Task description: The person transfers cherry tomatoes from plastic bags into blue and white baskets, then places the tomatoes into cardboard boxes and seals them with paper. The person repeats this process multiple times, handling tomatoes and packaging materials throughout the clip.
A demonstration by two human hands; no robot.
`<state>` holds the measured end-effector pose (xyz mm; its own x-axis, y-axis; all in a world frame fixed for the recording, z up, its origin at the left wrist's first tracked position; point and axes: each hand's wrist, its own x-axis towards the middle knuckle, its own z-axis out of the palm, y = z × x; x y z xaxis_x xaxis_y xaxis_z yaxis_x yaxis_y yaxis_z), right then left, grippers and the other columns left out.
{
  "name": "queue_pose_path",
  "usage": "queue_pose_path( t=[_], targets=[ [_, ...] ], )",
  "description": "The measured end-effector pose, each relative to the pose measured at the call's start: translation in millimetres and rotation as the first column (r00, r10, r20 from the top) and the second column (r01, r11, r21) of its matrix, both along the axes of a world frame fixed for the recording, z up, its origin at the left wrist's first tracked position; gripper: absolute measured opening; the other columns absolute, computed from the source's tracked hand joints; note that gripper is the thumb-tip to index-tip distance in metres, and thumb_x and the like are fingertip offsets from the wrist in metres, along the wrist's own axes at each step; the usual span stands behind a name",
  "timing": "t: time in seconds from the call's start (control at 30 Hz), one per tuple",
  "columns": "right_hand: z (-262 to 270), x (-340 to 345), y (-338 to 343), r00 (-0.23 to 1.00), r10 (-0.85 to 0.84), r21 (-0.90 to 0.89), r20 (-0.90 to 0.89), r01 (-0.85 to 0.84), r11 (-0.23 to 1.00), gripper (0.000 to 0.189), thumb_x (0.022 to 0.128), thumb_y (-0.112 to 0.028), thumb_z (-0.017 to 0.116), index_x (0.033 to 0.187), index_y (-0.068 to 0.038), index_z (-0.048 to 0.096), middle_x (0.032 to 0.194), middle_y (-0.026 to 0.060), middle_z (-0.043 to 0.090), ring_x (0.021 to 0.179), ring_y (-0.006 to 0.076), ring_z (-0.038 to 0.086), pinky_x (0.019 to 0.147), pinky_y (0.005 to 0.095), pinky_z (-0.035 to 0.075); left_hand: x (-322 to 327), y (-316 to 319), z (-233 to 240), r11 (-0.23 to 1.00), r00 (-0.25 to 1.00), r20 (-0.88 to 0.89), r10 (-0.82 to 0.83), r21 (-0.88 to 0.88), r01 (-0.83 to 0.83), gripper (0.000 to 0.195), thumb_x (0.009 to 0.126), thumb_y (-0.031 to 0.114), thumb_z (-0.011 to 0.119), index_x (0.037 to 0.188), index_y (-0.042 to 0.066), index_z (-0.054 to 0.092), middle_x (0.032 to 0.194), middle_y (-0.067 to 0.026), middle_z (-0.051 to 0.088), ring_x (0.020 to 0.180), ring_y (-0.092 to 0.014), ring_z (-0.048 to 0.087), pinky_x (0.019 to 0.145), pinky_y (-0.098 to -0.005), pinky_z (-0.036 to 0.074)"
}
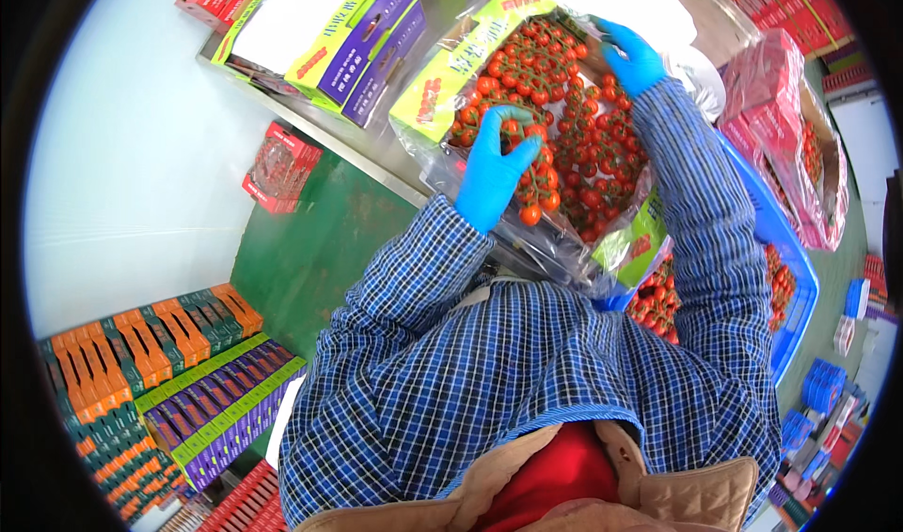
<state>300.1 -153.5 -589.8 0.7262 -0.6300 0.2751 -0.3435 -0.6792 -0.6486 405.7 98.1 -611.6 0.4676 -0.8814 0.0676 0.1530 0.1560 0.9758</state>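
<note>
A printed cardboard box (437, 84) in green and white, lined with clear plastic film, stands open before me. Cherry tomatoes on the vine (600, 137) fill much of it. My left hand (497, 158), in a blue glove, holds a tomato truss (542, 183) near the box's left side, thumb and fingers curled about its upper end. At the box's far right edge is my right hand (628, 52), also blue-gloved, its fingertips at the film and rim; whether it pinches the film I cannot tell.
Purple-green boxes (367, 52) stand on the metal table (317, 126) at the left. A blue crate (794, 271) of tomatoes is at my right, with a pink film-wrapped box (769, 123) beyond. A red box (282, 168) lies by the wall. Stacked cartons (226, 405) stand lower left.
</note>
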Motion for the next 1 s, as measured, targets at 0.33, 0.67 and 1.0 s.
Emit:
queue_pose_path(
  t=[0.33,0.67,1.0],
  targets=[
    [11,-228,91,0.925,-0.365,0.323,0.104,0.316,0.892,0.034,0.087,-0.002,0.052,0.121,-0.006,0.053,0.116,0.0074,0.057,0.104,0.0157,0.053,0.092,0.0282,0.042,-26,-19,-16,0.949,0.789,0.555,-0.264,0.294,0.111,0.041,0.072,0.023,0.071,0.095,0.002,0.045,0.095,-0.0172,0.049,0.082,-0.028,0.052,0.074,-0.0384,0.043],
    [-56,-399,114,0.722,-0.669,0.121,-0.175,0.690,0.713,0.027,0.085,-0.016,0.059,0.111,-0.009,0.060,0.103,0.0052,0.062,0.094,0.0163,0.059,0.082,0.0303,0.047,-16,-23,-41,0.938,0.155,0.926,-0.345,0.347,0.013,0.031,0.072,0.020,0.069,0.095,0.005,0.055,0.097,-0.0109,0.050,0.090,-0.028,0.052,0.074,-0.0371,0.045],
    [-119,-327,114,0.421,-0.081,0.049,-0.904,0.290,0.956,0.057,0.071,-0.035,0.069,0.117,-0.009,0.047,0.108,0.0165,0.051,0.099,0.0320,0.054,0.082,0.0416,0.047,-128,-75,-20,0.913,0.243,0.963,-0.118,0.009,0.409,0.021,0.081,0.018,0.060,0.099,0.007,0.062,0.094,-0.0112,0.059,0.085,-0.028,0.059,0.072,-0.0353,0.048]
  ],
)
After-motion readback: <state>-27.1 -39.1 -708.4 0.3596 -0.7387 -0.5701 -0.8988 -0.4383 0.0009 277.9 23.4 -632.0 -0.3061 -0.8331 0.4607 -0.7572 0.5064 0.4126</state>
